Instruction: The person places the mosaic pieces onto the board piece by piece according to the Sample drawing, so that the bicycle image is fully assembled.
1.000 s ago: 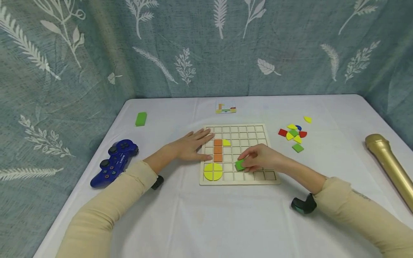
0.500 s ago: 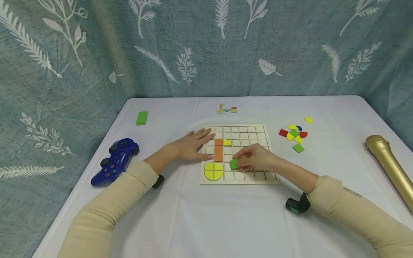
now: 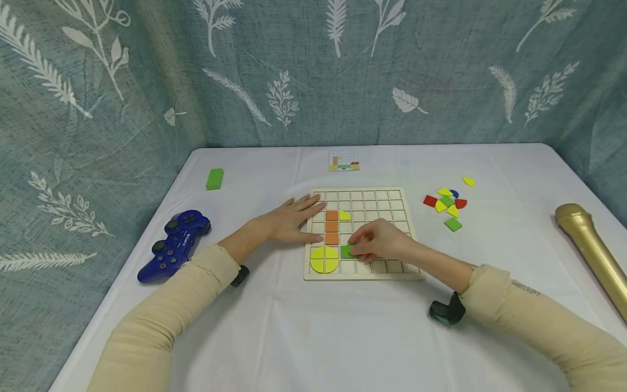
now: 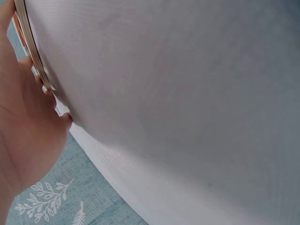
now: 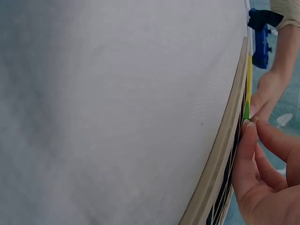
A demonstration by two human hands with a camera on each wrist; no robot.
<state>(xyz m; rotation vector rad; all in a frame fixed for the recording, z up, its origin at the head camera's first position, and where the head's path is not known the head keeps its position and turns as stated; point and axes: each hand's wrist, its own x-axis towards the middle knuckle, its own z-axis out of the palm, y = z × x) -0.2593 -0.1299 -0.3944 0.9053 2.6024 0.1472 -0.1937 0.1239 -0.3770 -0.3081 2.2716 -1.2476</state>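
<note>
My right hand [image 3: 384,240] pinches a green square tile [image 3: 346,251] low over the wooden grid board [image 3: 364,276], just right of a circle made of yellow quarter-round tiles [image 3: 324,260]. In the right wrist view the green tile [image 5: 246,111] shows at the thumb and fingertips, along the board's edge. My left hand [image 3: 290,222] lies flat with spread fingers across the board's left edge. Orange square tiles [image 3: 332,227] form a column on the board, with a yellow quarter-round tile [image 3: 344,215] beside the top one. Part of the green tile is hidden by fingers.
Loose coloured tiles [image 3: 446,201] lie in a heap to the right of the board. A small pattern card [image 3: 344,161] is behind it. A green block [image 3: 214,179] and a blue game controller [image 3: 174,246] stand left; a gold microphone-shaped object [image 3: 590,253] lies far right.
My right hand has moved left across the board with the green tile, which is now near the yellow circle. The left hand has stayed in place.
</note>
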